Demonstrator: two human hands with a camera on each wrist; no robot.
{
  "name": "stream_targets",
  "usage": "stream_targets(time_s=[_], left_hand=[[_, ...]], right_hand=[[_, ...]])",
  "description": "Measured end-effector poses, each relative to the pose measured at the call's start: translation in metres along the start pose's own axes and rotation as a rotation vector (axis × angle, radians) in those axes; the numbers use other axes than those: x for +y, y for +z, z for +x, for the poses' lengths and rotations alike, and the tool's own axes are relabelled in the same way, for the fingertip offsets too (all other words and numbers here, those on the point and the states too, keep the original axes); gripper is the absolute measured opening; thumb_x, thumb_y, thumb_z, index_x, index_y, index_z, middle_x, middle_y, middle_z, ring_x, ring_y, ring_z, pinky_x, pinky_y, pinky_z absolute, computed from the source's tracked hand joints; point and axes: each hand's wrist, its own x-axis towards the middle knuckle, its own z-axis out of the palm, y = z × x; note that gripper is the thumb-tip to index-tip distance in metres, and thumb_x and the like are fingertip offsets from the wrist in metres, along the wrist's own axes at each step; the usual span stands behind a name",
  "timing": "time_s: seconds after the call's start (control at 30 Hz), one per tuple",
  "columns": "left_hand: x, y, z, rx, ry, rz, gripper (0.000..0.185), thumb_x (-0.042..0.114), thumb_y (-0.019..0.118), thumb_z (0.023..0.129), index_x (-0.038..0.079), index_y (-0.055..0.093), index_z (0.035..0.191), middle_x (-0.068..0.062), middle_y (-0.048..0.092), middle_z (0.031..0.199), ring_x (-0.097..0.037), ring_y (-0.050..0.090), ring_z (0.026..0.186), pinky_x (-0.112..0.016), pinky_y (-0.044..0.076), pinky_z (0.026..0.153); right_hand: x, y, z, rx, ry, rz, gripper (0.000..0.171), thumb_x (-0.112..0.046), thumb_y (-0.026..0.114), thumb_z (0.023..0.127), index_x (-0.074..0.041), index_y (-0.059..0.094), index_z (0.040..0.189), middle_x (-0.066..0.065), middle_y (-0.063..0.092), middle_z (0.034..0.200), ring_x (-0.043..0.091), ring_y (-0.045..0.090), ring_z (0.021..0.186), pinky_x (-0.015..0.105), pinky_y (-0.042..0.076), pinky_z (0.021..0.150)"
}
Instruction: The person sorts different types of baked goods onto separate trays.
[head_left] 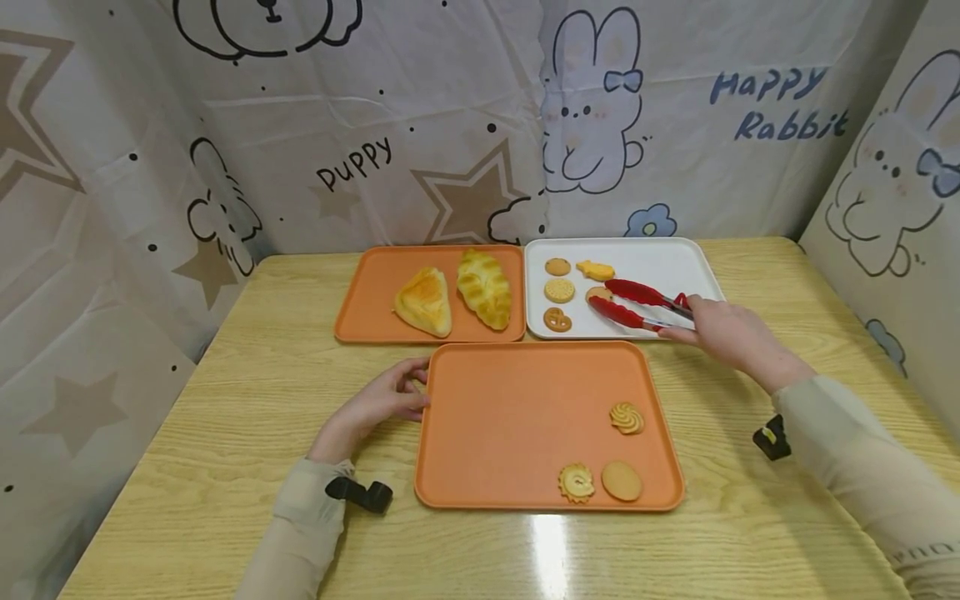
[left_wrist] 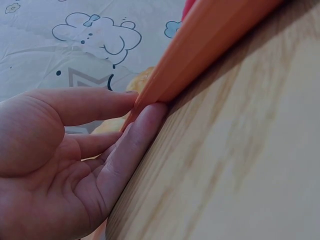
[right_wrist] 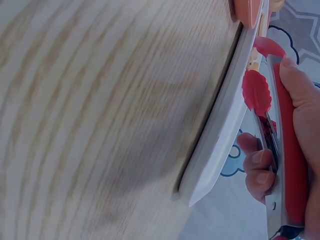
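— What fills the middle of the frame?
— A smooth, square orange tray (head_left: 517, 417); the left hand (head_left: 378, 404), fingers relaxed, touches its left rim.
— And upper right?
— The right hand (head_left: 723, 333) grips glossy red tongs (head_left: 633, 304), tips apart over the white tray (head_left: 660, 262), beside a round biscuit (head_left: 597, 293).

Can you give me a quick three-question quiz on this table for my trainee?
1. True or false: the red tongs are held by the left hand.
2. How many cookies lie in the near orange tray? A) two B) three C) five
3. Fill in: the two bread pieces lie in the far ______ tray.

Key
1. False: the right hand grips them over the white tray, tips open around a cookie; the left hand touches the near orange tray's edge.
2. B: a swirl cookie, a flower-shaped cookie and a plain round cookie.
3. orange
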Motion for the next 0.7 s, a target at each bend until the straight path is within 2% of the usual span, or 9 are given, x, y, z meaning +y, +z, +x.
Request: stream_targets(time_s=[0.17, 0.43, 0.53, 0.7], left_hand=[[0.000, 0.000, 0.000, -0.002, 0.004, -0.001, 0.067, 0.003, 0.056, 0.085, 0.002, 0.022, 0.143, -0.017, 0.035, 0.114, -0.017, 0.052, 0.084, -0.035, 0.055, 0.072], [0.001, 0.000, -0.001, 0.000, 0.002, -0.003, 0.067, 0.002, 0.056, 0.085, 0.002, 0.022, 0.142, -0.017, 0.035, 0.115, -0.017, 0.052, 0.084, -0.035, 0.055, 0.072], [0.001, 0.001, 0.000, 0.002, 0.001, -0.001, 0.067, 0.003, 0.056, 0.085, 0.002, 0.023, 0.142, -0.017, 0.035, 0.115, -0.017, 0.051, 0.084, -0.034, 0.055, 0.072], [0.000, 0.000, 0.001, 0.003, 0.004, 0.004, 0.066, 0.002, 0.056, 0.085, 0.002, 0.023, 0.142, -0.017, 0.037, 0.113, -0.016, 0.051, 0.082, -0.034, 0.055, 0.071]], right_hand=[[0.001, -0.001, -0.003, 0.013, 0.001, 0.001, 0.074, -0.062, 0.051, 0.081, 0.008, 0.048, 0.106, 0.024, 0.059, 0.092, 0.032, 0.057, 0.071, 0.048, 0.050, 0.063], [-0.001, -0.006, -0.012, 0.039, -0.012, -0.003, 0.064, -0.055, 0.057, 0.081, 0.005, 0.050, 0.102, 0.019, 0.059, 0.086, 0.028, 0.055, 0.066, 0.045, 0.049, 0.057], [-0.003, -0.008, -0.018, 0.052, -0.017, -0.001, 0.061, -0.053, 0.059, 0.080, 0.004, 0.051, 0.100, 0.014, 0.058, 0.079, 0.025, 0.052, 0.063, 0.039, 0.046, 0.053], [-0.007, -0.010, -0.031, 0.082, -0.046, -0.007, 0.059, -0.058, 0.059, 0.078, -0.001, 0.051, 0.092, 0.005, 0.047, 0.065, 0.019, 0.044, 0.055, 0.028, 0.034, 0.046]])
